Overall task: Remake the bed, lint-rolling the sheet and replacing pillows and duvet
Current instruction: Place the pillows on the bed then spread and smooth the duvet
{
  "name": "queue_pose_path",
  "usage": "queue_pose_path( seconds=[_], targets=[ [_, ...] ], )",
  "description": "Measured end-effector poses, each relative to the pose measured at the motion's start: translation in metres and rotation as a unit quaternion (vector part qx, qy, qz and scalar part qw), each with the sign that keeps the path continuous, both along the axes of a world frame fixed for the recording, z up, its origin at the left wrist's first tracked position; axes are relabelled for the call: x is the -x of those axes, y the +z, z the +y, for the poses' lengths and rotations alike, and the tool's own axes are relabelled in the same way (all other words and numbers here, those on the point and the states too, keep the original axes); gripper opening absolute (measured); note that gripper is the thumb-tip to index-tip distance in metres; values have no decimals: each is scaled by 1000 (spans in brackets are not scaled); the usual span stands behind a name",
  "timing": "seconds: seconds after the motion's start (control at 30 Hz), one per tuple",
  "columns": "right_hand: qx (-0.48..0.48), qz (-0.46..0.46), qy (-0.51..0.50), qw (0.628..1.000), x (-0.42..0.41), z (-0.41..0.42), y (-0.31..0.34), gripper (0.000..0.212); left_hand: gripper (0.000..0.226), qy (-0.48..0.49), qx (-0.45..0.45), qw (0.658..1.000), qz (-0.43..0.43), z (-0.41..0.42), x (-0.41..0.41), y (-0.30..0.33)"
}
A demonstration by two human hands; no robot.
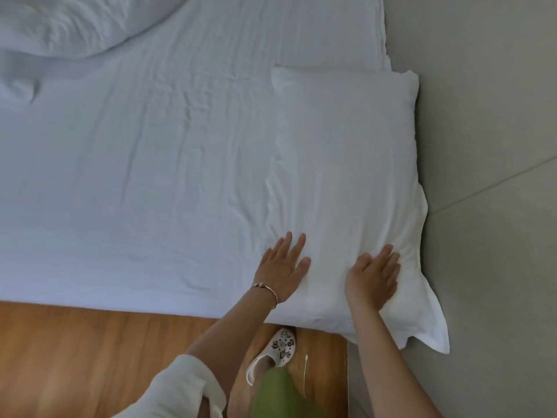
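A white pillow (346, 164) lies flat at the right end of the bed, against the grey headboard. Both my hands press on its near end with straight fingers: my left hand (283, 263) on its left edge, my right hand (373, 276) nearer its right side. The white sheet (135, 176) covers the mattress, wrinkled in the middle. A bunched white duvet or second pillow (69, 25) sits at the far left corner; I cannot tell which. No lint roller is in view.
The grey padded headboard (488, 146) runs along the right. Wooden floor (75, 357) lies in front of the bed. My foot in a white clog (274, 351) stands beside the bed's near edge, with a thin white stick (306, 372) on the floor next to it.
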State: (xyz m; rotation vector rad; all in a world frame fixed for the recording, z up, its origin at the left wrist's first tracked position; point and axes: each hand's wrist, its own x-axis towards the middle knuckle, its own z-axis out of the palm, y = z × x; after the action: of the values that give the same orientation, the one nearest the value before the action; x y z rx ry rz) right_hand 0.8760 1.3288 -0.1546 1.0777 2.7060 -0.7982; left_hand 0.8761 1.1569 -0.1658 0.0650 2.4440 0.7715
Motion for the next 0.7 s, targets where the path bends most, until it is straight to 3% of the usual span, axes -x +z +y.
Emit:
queue_pose_path(
  seconds=[0.07,0.13,0.27,0.4,0.57,0.7],
  targets=[
    [34,-42,-4,999,-1,-25,21,63,54,43,-78,994,-65,-22,6,25],
    [95,-51,23,994,3,-58,50,66,41,137,-154,975,-79,-58,11,58],
    [265,-40,160,950,4,-152,117,37,28,275,-198,940,34,-162,-12,122],
    [322,-34,316,892,-20,-283,181,23,21,336,-208,913,99,-299,-74,182],
    [379,48,383,841,-59,-469,238,21,20,509,-202,806,224,-490,-178,236],
    [427,57,436,790,-102,-620,276,19,20,579,-174,745,282,-619,-252,270]
  ],
)
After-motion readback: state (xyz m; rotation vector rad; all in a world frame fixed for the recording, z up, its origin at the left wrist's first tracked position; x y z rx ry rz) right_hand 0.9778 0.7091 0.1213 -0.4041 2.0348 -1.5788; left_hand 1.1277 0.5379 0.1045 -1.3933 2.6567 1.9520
